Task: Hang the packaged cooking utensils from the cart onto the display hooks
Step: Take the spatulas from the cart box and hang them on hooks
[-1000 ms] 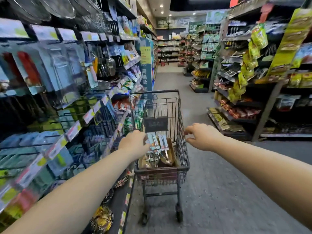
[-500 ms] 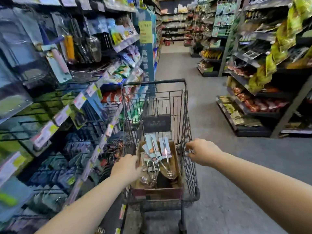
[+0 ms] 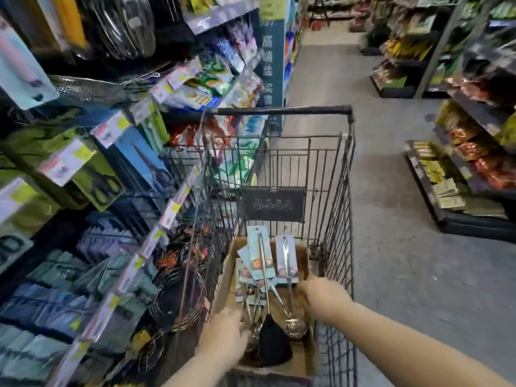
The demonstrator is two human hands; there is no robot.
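A black wire cart [image 3: 279,110] stands in the aisle right in front of me. Inside it sits a cardboard box [image 3: 224,277] with several packaged cooking utensils [image 3: 261,258] on pale blue cards, among them a slotted spoon [image 3: 294,328] and a black spatula [image 3: 272,339]. My left hand [image 3: 223,335] is down in the box at its left side, beside the utensil heads. My right hand [image 3: 324,297] is at the box's right edge, next to the slotted spoon's handle. Both hands are blurred, so their grip is unclear.
Display hooks with carded kitchen goods [image 3: 95,177] and price tags fill the rack to the cart's left. Round wire racks [image 3: 178,300] hang low beside the cart. Snack shelves [image 3: 460,177] line the right side, with grey aisle floor [image 3: 391,247] between.
My view has tilted down and come closer to the cart. Both hands have dropped from above the cart's rim into the box among the utensils.
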